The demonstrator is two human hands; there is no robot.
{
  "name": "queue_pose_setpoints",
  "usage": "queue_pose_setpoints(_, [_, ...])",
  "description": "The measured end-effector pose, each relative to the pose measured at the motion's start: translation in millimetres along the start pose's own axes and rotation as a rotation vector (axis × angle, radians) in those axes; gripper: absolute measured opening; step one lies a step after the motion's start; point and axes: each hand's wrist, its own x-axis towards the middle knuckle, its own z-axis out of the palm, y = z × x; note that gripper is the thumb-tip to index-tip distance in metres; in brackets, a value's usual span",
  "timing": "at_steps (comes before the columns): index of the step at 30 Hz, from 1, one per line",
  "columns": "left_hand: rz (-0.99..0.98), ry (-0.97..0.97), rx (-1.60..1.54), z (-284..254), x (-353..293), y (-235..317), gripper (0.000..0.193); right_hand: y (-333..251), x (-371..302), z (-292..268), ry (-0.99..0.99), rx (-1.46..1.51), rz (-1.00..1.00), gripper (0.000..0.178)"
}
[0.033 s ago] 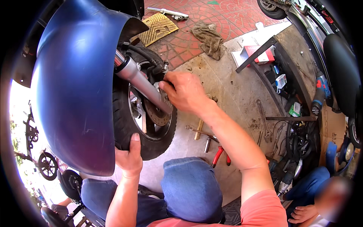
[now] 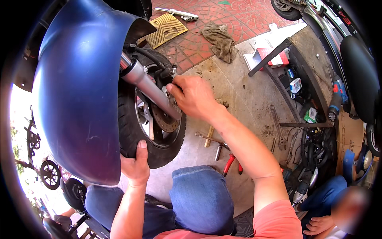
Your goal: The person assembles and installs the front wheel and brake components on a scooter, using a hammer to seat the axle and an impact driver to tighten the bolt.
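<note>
Below, left hand (image 2: 136, 168) against tyre (image 2: 159, 157); red-white box (image 2: 280, 60) seemingly printed.

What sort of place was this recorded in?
Probably a motorbike or scooter repair workshop: there's a tyred wheel, red-handled pliers on the floor, and a blue power tool at right.

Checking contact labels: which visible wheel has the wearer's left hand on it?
The front wheel beside the blue fender, crossed by a silver fork leg: the left hand touches its tyre. Other wheels, nearer the edges, are untouched.
</note>
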Motion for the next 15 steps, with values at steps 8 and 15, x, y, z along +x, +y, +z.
queue_pose_setpoints(8, [0.066,-0.003,0.231,2,-1,-10,0.093,-2,0,-15,-0.027,0.081,0.069,0.032])
queue_pose_setpoints(15, [0.14,0.035,0.247,-1,9,-12,0.089,-4,-13,2,0.094,0.109,0.203,0.043])
